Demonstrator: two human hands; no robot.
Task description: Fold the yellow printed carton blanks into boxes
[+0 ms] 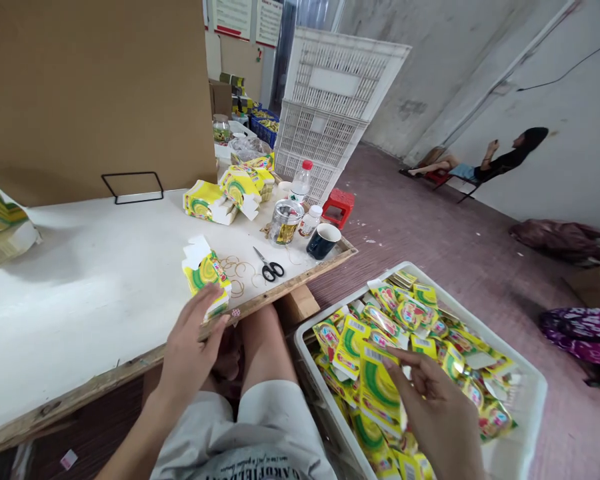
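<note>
My left hand [193, 347] rests against a small yellow-green carton [207, 277] with open white flaps at the near edge of the white table [95, 267]; its fingers are curled on the carton's side. My right hand [437, 407] is over a white crate [517, 440] full of yellow-green packets and pinches one flat packet [377, 390] between thumb and fingers. My knees and grey shorts [260, 427] show between the table and the crate.
Black scissors [269, 265] and rubber bands lie near the carton. A dark mug [323, 241], a glass jar [285, 222] and a bottle [301, 181] stand at the table's right end. More cartons [220, 197] lie further back. White crates [330, 100], a red stool [338, 204]. A person reclines on a chair [485, 163].
</note>
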